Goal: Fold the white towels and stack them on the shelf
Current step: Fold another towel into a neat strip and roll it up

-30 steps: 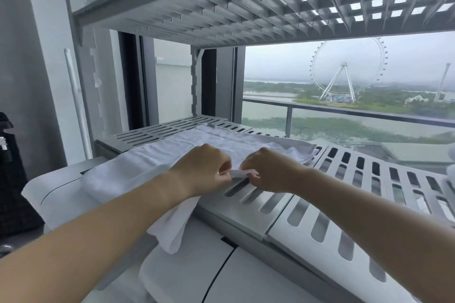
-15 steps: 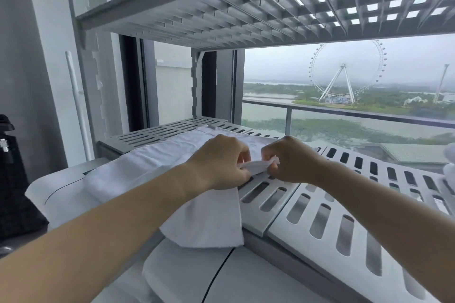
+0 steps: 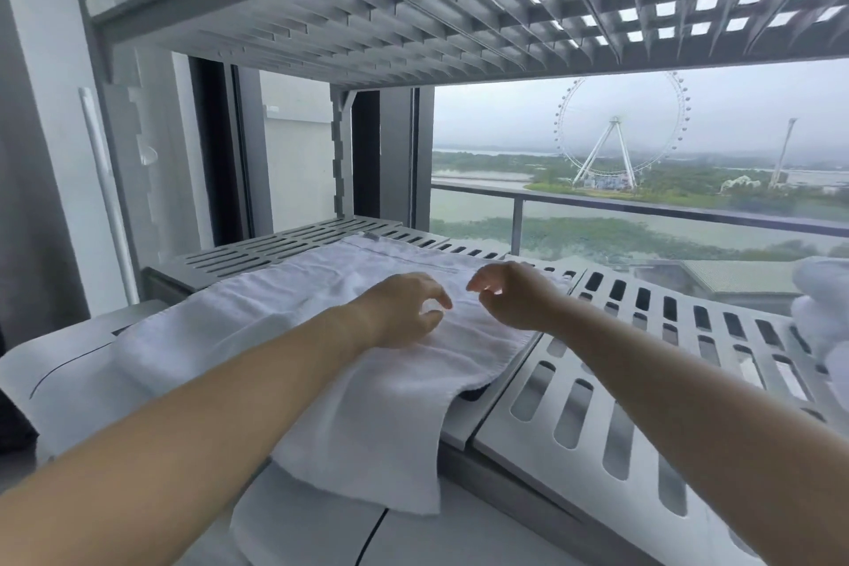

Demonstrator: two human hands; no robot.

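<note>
A white terry-cloth towel point(image 3: 367, 404) lies spread flat on the grey slotted plastic shelf point(image 3: 643, 381), directly beneath both hands. Its near end drapes over the shelf's front edge below the left forearm. The left hand point(image 3: 404, 308) is over the towel's middle, fingers loosely curled, thumb and forefinger apart, gripping nothing; whether its heel touches the cloth cannot be told. The right hand point(image 3: 510, 294) is just beside it, near the towel's right edge, fingers bent downward and relaxed, also holding nothing. Far to the right of the right hand sits more bunched white cloth point(image 3: 822, 308). Above both hands runs a second grey ribbed shelf point(image 3: 413, 14). Beyond them, through the window, stands a white Ferris wheel point(image 3: 615, 122).
</note>
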